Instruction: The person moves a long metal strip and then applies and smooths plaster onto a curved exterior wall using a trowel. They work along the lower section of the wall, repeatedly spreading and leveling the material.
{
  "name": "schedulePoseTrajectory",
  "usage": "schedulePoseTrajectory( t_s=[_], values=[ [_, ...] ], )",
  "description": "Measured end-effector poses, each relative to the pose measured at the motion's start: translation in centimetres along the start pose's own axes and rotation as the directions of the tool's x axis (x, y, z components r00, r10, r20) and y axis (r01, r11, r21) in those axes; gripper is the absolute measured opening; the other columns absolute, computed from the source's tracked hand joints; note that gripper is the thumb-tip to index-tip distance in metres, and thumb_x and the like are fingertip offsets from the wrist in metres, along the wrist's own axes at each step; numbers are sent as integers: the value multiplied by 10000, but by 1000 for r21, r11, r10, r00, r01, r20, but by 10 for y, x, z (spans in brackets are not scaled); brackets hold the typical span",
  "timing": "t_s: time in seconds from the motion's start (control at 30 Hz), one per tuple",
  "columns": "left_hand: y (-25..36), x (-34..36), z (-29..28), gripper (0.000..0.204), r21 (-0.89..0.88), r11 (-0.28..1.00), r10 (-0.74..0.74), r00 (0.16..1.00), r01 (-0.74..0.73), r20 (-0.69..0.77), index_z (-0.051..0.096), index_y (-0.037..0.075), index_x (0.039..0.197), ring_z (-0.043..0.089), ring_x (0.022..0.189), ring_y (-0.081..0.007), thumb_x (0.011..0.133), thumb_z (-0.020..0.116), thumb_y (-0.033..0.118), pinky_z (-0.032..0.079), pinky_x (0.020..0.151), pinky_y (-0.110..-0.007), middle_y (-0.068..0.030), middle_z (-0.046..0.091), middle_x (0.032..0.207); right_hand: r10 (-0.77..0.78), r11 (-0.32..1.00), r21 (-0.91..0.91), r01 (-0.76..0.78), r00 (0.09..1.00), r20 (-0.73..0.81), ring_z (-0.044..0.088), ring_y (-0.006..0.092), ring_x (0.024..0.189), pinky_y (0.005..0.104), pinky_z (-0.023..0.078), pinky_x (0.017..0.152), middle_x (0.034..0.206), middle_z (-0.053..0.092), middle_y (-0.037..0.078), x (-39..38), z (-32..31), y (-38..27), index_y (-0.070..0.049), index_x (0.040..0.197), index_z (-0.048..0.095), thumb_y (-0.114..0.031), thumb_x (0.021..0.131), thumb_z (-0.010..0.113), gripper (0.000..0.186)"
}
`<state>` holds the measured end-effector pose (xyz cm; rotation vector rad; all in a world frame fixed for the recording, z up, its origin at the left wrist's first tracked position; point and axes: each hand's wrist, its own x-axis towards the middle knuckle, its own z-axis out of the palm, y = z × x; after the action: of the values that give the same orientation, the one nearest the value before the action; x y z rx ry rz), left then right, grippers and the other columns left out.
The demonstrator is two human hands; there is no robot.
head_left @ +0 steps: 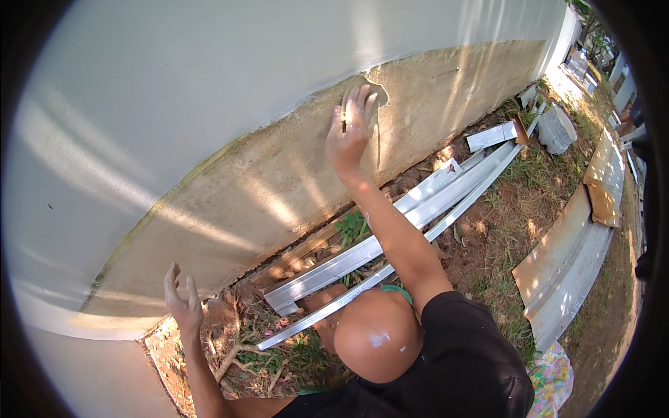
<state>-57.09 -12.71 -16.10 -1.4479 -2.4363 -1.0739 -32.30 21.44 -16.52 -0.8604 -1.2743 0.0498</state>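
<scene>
Tan, unpainted surface runs behind your two hands as one long wall band (272, 181), its curved upper edge meeting pale grey paint (174, 76). Your right hand (350, 132) is up near that edge, fingers half curled with a gap to the thumb; I cannot tell whether they grip anything. One darker grey patch (380, 92) lies right beside those fingertips. Your left hand (182, 299) is empty, fingers held well away from the thumb. Below the right fingers lie at least three long metal channels (348, 261) and one short metal piece (492, 136); one bucket (556, 130) sits beyond, to their right. Open wall room separates your hands.
</scene>
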Motion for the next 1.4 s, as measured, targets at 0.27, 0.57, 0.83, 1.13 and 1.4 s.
schedulePoseTrajectory(
  t_s=[0.27,0.57,0.83,1.13,1.4],
  values=[
    [38,53,39,611,496,701,617,784,-512,-63,339,-29,1353,343,1278,-414,810,605,57,285,1045,-489,-247,350,1385,-496,859,-3,513,831,252,453,301,1233,520,367,1005,1323,497,64,-19,-9,68,-150,1192,579,-219,829,569,369],
    [12,80,103,770,665,639,598,794,-387,-112,106,-70,1414,11,1369,-451,887,510,320,32,1090,-554,-300,30,1472,-582,809,224,543,792,182,387,344,1281,408,396,995,1354,466,84,-22,0,31,-148,1263,535,-171,883,528,380],
    [-10,78,64,761,713,490,609,782,-501,131,155,-43,1418,38,1373,-435,875,533,334,46,1092,-561,-290,81,1470,149,947,306,-99,978,-145,357,471,1253,574,285,1005,1251,522,220,19,-4,89,-62,1173,582,-202,862,592,341],
    [19,82,83,760,592,648,660,741,-479,-123,183,-60,1407,110,1383,-381,859,565,302,40,1100,-535,-283,196,1449,-642,759,421,496,680,355,385,338,1280,516,292,1059,1391,425,0,-43,8,10,-259,1245,545,-129,821,599,447],
    [86,121,77,776,457,613,789,473,-645,-391,137,-37,1425,153,1383,-351,852,600,209,26,1107,-500,-247,216,1459,34,999,-5,-35,997,-63,278,452,1300,417,322,1050,1403,363,186,60,-17,84,-37,1330,412,-184,930,433,426]
  ],
)
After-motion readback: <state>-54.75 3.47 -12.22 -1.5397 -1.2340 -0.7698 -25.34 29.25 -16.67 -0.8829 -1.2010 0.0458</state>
